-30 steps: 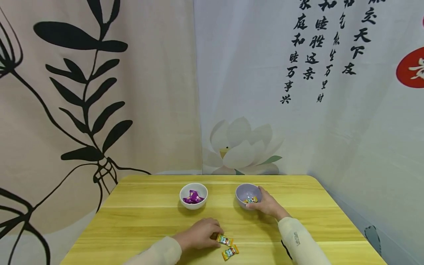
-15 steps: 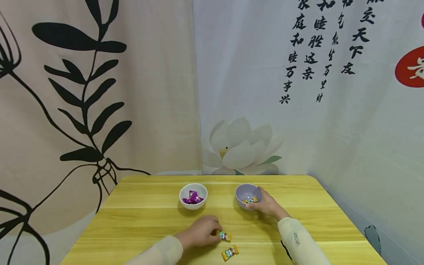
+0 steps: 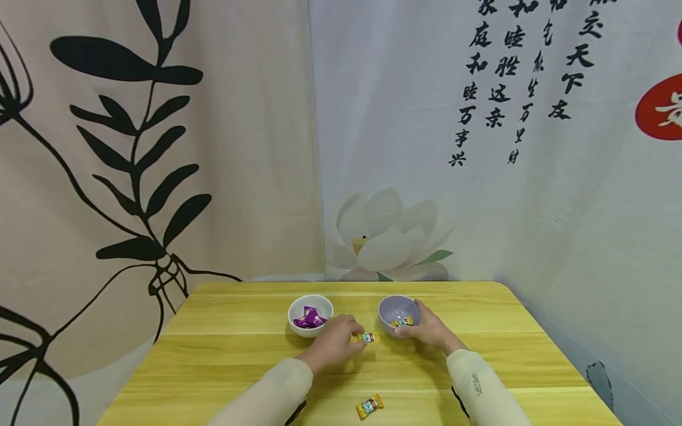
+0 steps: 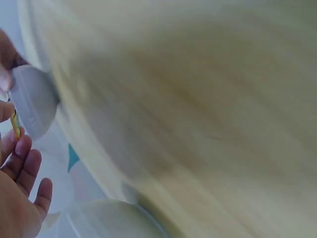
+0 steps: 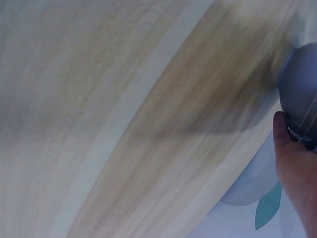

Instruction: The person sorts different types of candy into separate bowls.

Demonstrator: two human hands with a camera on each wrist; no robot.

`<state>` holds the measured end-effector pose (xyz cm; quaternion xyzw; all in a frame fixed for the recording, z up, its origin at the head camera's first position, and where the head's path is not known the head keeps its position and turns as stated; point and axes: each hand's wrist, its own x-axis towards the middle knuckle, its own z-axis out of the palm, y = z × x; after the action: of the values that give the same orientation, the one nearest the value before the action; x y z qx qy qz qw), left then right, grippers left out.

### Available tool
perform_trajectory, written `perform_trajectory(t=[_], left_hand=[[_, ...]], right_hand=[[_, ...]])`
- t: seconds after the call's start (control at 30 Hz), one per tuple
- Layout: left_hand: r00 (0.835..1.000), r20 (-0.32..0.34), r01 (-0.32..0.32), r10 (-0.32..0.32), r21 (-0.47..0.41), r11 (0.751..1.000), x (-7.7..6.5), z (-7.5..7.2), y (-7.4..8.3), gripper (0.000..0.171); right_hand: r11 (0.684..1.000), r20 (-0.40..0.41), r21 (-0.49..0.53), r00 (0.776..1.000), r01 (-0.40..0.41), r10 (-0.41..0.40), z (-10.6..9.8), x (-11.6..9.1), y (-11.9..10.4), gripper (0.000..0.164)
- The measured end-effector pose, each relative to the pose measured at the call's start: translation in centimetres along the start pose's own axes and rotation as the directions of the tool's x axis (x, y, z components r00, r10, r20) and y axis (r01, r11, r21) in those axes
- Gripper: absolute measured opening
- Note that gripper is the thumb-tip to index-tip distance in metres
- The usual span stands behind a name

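My left hand point(image 3: 335, 341) pinches a yellow-wrapped candy point(image 3: 369, 336) between thumb and fingertips, raised over the table just short of the purple bowl point(image 3: 393, 305). The left wrist view shows this candy point(image 4: 16, 125) edge-on, with the purple bowl point(image 4: 35, 99) behind it. With thumb and fingers on either side of its rim, my right hand point(image 3: 430, 327) holds the purple bowl. Inside that bowl lie yellow-wrapped candies point(image 3: 403, 322). A second loose candy point(image 3: 370, 407) rests on the table near its front. In the right wrist view, the right hand point(image 5: 297, 168) touches the bowl's side point(image 5: 302, 89).
Left of the purple bowl stands a white bowl point(image 3: 296, 326) holding purple-wrapped candies point(image 3: 310, 318); my left hand overlaps its right side in the head view. The wooden table point(image 3: 224, 349) ends at a printed cloth backdrop point(image 3: 266, 148).
My left hand has picked up one candy from the table and carried it forward towards the purple bowl. The right hand has stayed on the bowl. The other loose candy has not moved.
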<state>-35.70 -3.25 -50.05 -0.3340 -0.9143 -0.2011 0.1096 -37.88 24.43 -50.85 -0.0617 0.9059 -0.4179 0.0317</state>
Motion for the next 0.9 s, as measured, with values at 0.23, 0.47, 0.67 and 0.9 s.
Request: perform_trajectory(t=[0.23, 0.47, 0.67, 0.9], left_hand=[[0.997, -0.058, 0.048, -0.046, 0.040, 0.998, 3.7, 0.0, 1.2, 0.022], [0.991, -0.091, 0.112, -0.103, 0.102, 0.988, 6.5, -0.1, 2.5, 0.026], [0.987, -0.046, 0.158, -0.153, 0.152, 0.976, 7.6, 0.4, 3.6, 0.032], [0.988, -0.053, 0.149, -0.142, 0.175, 0.973, 7.4, 1.0, 3.8, 0.030]], right_hand=[[0.998, 0.003, 0.051, 1.000, 0.026, -0.026, -0.1, -0.1, 0.0, 0.112], [0.998, 0.009, 0.055, 1.000, 0.028, -0.029, -0.1, -0.1, -0.1, 0.112], [0.999, 0.011, 0.046, 1.000, 0.011, -0.012, 0.0, 0.0, -0.1, 0.115], [0.998, 0.007, 0.059, 1.000, 0.001, -0.002, -0.1, -0.1, 0.0, 0.113]])
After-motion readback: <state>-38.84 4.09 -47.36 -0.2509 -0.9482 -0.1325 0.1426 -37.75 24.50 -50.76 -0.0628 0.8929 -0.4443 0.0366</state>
